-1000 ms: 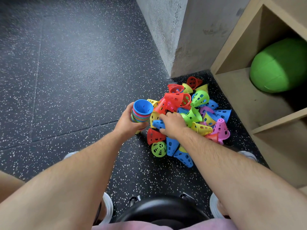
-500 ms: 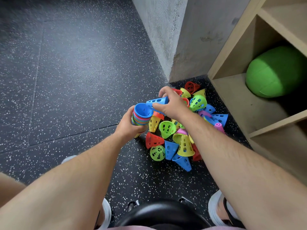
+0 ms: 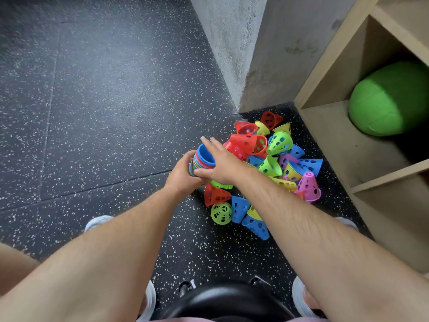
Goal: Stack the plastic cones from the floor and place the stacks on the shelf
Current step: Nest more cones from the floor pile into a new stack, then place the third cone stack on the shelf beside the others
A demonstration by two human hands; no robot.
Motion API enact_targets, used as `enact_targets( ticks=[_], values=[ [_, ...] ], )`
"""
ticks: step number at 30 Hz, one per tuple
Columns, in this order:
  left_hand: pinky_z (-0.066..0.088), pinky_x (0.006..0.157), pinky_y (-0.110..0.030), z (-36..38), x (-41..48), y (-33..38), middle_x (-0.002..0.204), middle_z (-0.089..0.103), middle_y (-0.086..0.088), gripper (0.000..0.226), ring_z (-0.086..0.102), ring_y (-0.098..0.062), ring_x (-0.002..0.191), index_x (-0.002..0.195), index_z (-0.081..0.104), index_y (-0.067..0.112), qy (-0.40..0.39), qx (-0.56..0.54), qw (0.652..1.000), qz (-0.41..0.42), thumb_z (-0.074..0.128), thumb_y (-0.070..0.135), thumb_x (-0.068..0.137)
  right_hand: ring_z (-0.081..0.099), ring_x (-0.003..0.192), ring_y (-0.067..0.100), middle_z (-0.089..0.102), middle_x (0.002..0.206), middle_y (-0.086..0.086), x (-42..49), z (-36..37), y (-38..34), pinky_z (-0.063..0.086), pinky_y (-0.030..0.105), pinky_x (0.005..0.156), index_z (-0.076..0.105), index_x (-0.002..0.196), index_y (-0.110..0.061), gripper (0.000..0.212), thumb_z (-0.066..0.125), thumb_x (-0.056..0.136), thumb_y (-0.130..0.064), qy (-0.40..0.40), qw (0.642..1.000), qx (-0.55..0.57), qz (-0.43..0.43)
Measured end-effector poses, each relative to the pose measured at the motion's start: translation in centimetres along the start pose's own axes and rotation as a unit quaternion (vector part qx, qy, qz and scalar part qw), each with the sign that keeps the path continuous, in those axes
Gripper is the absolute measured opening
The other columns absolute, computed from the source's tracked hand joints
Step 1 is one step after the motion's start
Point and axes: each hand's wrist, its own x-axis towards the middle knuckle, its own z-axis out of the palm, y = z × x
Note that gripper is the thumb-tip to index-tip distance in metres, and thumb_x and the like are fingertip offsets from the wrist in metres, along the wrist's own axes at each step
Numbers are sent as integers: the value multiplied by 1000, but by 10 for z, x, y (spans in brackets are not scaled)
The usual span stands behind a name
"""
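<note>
- At the centre of the frame, the left hand (image 3: 180, 176) closes its grip round a stack of cones (image 3: 199, 162), the top one blue.
- Just right of it, the right hand (image 3: 222, 165) lies across the stack's open mouth, its grip wide and its fingers straight.
- Right of centre, loose cones (image 3: 278, 142) lie heaped on the floor (image 3: 116, 112), beside the shelf (image 3: 336, 147).
- At the right edge, a green ball (image 3: 390, 101) sits in a shelf compartment.

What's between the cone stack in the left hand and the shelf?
Head view: the pile of loose cones on the floor fills it; the right hand lies flat over the stack.
</note>
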Motion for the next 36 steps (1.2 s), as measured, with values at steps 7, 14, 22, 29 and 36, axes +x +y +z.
enact_targets(
  ticks=[7, 14, 22, 29, 36],
  values=[
    [58, 94, -48, 8, 10, -16, 111, 72, 5, 82, 71, -20, 103, 123, 50, 28, -26, 46, 997, -64, 93, 26, 53, 12, 151, 29, 10, 167, -2, 6, -1, 4, 16, 41, 122, 9, 160, -38, 102, 74, 82, -53, 7, 999, -32, 4],
    [54, 74, -33, 3, 13, 15, 99, 70, 10, 63, 70, -13, 89, 115, 49, 33, 27, 90, 995, -38, 88, 33, 66, 28, 127, 21, 33, 138, -4, 5, -27, -7, 26, 35, 114, 29, 155, -40, 89, 75, 80, -54, 104, 993, -58, -16],
    [59, 75, -30, -30, 22, 155, 108, 70, 10, 75, 71, -4, 84, 128, 48, 39, 130, -16, 972, 197, 93, 36, 67, 33, 125, 22, 42, 136, -4, -30, -178, -57, 29, 27, 105, 46, 137, -47, 55, 71, 88, -43, 247, 964, 63, -79],
    [61, 79, -39, -47, -1, 349, 106, 74, 0, 71, 75, -19, 89, 122, 55, 36, 142, -117, 913, 363, 92, 38, 60, 54, 116, 16, 40, 132, -2, -136, -380, -132, 56, 36, 97, 45, 137, -46, 66, 71, 82, -18, 246, 958, 35, -141],
    [62, 85, -38, -62, -35, 517, 106, 78, 4, 67, 75, -20, 94, 114, 70, 36, 57, -108, 873, 471, 102, 28, 56, 52, 105, -9, 40, 137, -14, -252, -478, -136, 47, 9, 84, 43, 142, -38, 74, 78, 81, -13, 392, 893, -30, -220]
  ],
)
